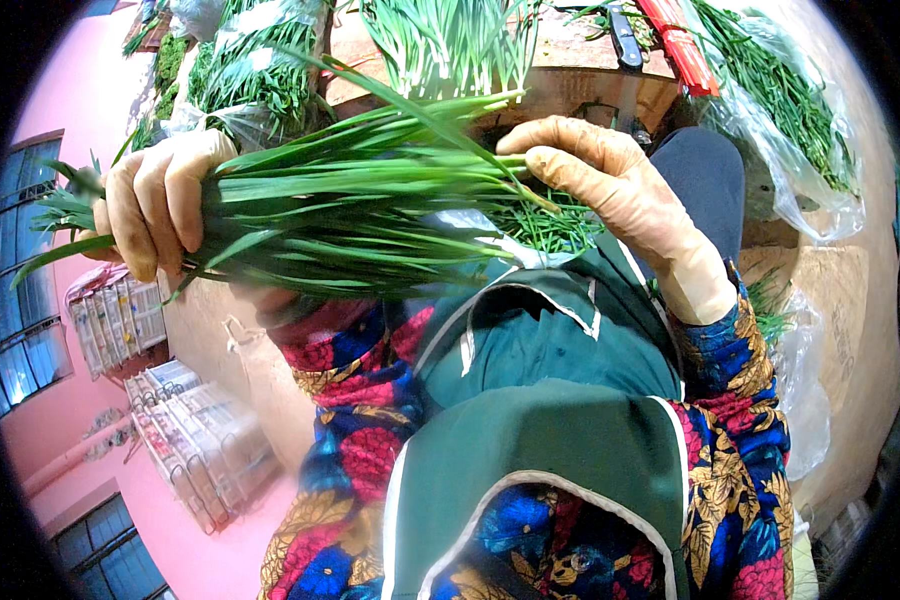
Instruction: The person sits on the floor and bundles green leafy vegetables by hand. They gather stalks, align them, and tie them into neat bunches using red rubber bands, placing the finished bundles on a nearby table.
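My left hand [157, 199], in a pale glove, is closed around a thick bunch of long green leaves, apparently garlic chives [345, 199]. The leafy tips stick out past the fist on the left, and the pale stem ends point right. At those stem ends, the thumb and forefinger of my gloved right hand [622, 184] pinch a stalk. Below the bunch, more cut greens [551, 225] lie beside a green apron [540, 360] with white edging. The bunch hides part of my left wrist.
Ahead, chives [450, 49] lie in a row on a wooden surface, near a black-handled knife [625, 37] and a bundle of red strips [682, 52]. Plastic-wrapped greens stand left [255, 82] and right [795, 97]. An empty-looking clear bag [802, 397] lies by my right arm.
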Demonstrator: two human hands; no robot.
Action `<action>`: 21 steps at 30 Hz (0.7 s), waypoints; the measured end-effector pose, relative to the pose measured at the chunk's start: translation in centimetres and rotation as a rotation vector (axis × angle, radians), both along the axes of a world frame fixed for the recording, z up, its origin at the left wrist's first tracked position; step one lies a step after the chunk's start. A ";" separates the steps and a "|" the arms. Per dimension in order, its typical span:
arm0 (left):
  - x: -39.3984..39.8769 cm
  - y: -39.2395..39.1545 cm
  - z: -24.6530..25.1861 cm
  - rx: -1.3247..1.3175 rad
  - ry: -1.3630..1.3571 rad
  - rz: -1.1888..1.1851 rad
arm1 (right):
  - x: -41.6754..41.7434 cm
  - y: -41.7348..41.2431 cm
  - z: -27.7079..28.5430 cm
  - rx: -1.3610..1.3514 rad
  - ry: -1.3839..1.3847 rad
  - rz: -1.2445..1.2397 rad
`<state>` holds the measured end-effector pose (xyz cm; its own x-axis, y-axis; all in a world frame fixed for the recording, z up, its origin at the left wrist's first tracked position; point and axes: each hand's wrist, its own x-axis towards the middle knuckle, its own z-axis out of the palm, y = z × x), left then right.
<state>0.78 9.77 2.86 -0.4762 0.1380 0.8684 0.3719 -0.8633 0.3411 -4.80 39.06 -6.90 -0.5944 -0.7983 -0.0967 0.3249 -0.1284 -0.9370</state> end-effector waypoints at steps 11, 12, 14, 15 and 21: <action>-0.6 -0.3 0.0 -0.014 -0.002 0.002 | 1.8 -1.2 -3.2 -0.010 -0.095 0.133; -0.5 -0.1 0.0 -0.013 -0.003 0.008 | 1.8 -1.4 -3.5 -0.074 -0.109 0.139; -0.6 -0.2 -0.1 -0.010 0.006 0.007 | 1.7 -1.6 -3.8 -0.165 -0.122 0.139; -0.8 -0.3 -0.4 0.001 0.015 0.000 | 1.7 -1.4 -4.0 -0.131 -0.131 0.133; 0.3 -2.3 2.0 0.018 0.196 -0.051 | -1.8 0.3 -9.9 0.719 0.935 0.071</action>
